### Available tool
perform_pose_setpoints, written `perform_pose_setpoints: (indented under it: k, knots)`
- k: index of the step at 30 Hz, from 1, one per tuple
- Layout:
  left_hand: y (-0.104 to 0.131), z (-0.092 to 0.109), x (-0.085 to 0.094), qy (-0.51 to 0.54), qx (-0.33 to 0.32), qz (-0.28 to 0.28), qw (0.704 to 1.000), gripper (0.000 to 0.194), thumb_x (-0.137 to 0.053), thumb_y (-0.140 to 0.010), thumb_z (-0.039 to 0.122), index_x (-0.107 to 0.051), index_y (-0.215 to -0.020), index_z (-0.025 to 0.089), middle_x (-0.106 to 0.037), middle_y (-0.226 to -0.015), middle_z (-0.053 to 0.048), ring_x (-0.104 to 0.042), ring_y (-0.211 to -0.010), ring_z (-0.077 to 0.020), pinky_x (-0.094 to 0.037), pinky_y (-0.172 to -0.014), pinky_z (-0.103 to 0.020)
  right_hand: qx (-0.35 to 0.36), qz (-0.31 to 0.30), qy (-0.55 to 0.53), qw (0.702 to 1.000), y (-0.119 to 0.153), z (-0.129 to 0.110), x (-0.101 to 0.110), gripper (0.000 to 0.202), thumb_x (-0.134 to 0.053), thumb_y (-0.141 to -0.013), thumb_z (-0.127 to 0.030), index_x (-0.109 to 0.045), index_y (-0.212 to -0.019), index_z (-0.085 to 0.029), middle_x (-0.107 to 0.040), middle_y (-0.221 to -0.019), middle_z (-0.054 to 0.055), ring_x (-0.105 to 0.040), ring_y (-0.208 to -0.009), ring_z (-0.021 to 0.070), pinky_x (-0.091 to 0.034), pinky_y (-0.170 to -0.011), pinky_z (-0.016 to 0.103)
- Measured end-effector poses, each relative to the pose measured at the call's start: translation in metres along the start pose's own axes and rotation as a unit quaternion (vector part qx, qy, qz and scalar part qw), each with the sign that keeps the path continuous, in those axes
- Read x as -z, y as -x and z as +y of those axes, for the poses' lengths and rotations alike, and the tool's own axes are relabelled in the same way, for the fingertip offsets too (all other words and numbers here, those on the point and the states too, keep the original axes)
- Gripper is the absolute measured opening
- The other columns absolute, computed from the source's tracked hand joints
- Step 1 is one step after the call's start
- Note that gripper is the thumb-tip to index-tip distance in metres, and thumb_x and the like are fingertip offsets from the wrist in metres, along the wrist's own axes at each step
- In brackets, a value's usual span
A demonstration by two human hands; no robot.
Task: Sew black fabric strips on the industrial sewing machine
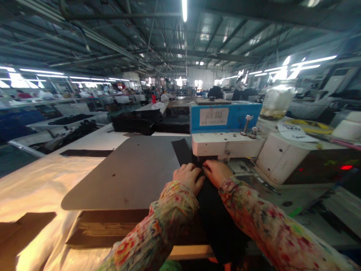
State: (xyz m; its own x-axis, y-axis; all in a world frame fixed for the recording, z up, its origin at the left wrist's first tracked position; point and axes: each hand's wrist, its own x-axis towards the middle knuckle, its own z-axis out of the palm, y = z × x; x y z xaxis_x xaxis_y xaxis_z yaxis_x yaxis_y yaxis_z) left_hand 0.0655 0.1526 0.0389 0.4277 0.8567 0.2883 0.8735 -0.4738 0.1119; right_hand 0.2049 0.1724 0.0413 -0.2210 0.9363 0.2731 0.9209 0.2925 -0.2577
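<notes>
My left hand [188,176] and my right hand [216,171] rest side by side on a strip of black material [183,151], fingers curled and pressing it down just in front of the head of a blue and white machine [225,130]. The strip runs from under the machine head back toward me, where it hangs dark between my flowered sleeves. It lies along the right edge of a large dark grey board [126,173] on the table. Whether my fingers pinch the strip or only press on it is hard to tell.
A stack of brown boards [113,226] sits under the grey board. Black stacked pieces [138,120] stand at the back of the white table [42,177]. A control box with a red light [310,162] is on the right. People work far behind.
</notes>
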Motion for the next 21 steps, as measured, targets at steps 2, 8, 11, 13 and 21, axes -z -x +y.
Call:
perform_pose_setpoints:
  k: [2,8,11,13,21]
  knots:
    - [-0.0003,-0.0004,-0.0006,-0.001,0.0,0.003,1.0,0.026,-0.038,-0.078,0.041,-0.051,-0.097,0.029,-0.051,-0.098,0.001,-0.044,-0.091,-0.0195,-0.039,-0.071,-0.035,0.0,-0.001,0.0,1.0,-0.0005,0.0006,-0.0005,0.015,-0.044,-0.078,-0.022,-0.057,-0.085,-0.019,-0.061,-0.083,0.003,-0.055,-0.075,0.0136,-0.035,-0.062,0.021]
    - [-0.0003,-0.0004,-0.002,0.0,0.001,0.013,1.0,0.025,-0.039,-0.077,0.042,-0.052,-0.095,0.03,-0.052,-0.097,0.002,-0.045,-0.09,-0.0195,-0.04,-0.07,-0.035,-0.001,0.0,0.002,1.0,-0.0009,0.0014,-0.0025,0.015,-0.044,-0.078,-0.023,-0.057,-0.085,-0.019,-0.061,-0.082,0.003,-0.055,-0.075,0.0135,-0.035,-0.062,0.021]
    - [0.0003,0.0,-0.0017,0.002,0.0,0.018,1.0,0.025,-0.04,-0.077,0.042,-0.052,-0.095,0.03,-0.052,-0.097,0.002,-0.045,-0.09,-0.0191,-0.04,-0.07,-0.034,0.0,0.001,0.003,1.0,-0.0003,0.0007,-0.0019,0.015,-0.044,-0.079,-0.023,-0.057,-0.085,-0.019,-0.061,-0.082,0.003,-0.055,-0.074,0.0131,-0.035,-0.062,0.02]
    - [0.0005,0.0003,-0.0011,0.003,0.003,0.016,1.0,0.025,-0.04,-0.077,0.042,-0.052,-0.095,0.03,-0.052,-0.097,0.002,-0.045,-0.09,-0.0191,-0.04,-0.07,-0.034,0.001,0.001,0.004,1.0,-0.0002,0.0003,-0.0014,0.014,-0.044,-0.079,-0.023,-0.057,-0.085,-0.019,-0.061,-0.082,0.003,-0.055,-0.074,0.0133,-0.035,-0.062,0.021]
    - [0.0,-0.0008,-0.0024,0.006,0.0,0.012,1.0,0.025,-0.039,-0.078,0.042,-0.052,-0.096,0.03,-0.052,-0.097,0.001,-0.045,-0.089,-0.0189,-0.039,-0.069,-0.033,0.003,0.004,0.006,1.0,-0.0008,0.0019,-0.0029,0.014,-0.045,-0.078,-0.022,-0.056,-0.085,-0.019,-0.06,-0.083,0.003,-0.055,-0.075,0.0138,-0.035,-0.062,0.021]
